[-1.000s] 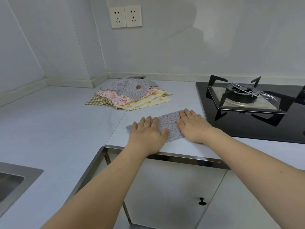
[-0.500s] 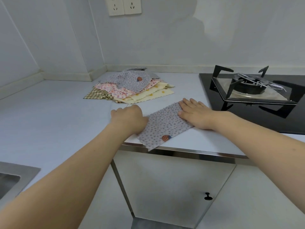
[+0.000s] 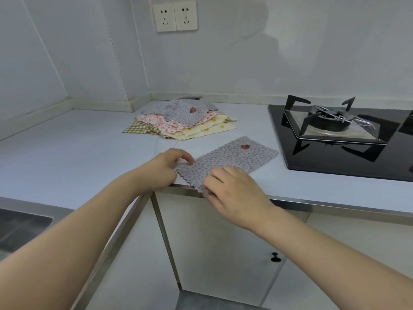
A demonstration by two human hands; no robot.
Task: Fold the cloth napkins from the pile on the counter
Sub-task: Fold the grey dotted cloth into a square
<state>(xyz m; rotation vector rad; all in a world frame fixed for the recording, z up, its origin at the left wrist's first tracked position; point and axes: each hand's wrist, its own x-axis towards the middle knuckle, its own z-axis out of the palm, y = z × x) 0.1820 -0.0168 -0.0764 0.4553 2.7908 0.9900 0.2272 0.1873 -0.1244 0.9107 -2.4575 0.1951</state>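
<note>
Both hands pinch the near end of a grey dotted cloth napkin [image 3: 228, 159] at the pale worktop's [image 3: 67, 153] near edge: left hand [image 3: 165, 167] and right hand [image 3: 234, 189], fingers curled. Unfolded patterned napkin pile [image 3: 181, 119] lies farther back.

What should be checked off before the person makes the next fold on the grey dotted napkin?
1. Left hand pinches the near left corner of the grey napkin: ok.
2. Right hand grips the near right corner: ok.
3. Napkin lies flat, no bunching: ok.
4. Napkin fully on the counter: not ok, the near edge overhangs.
5. Napkin clear of the stove: ok.
6. Layers underneath aligned: cannot tell.
</note>
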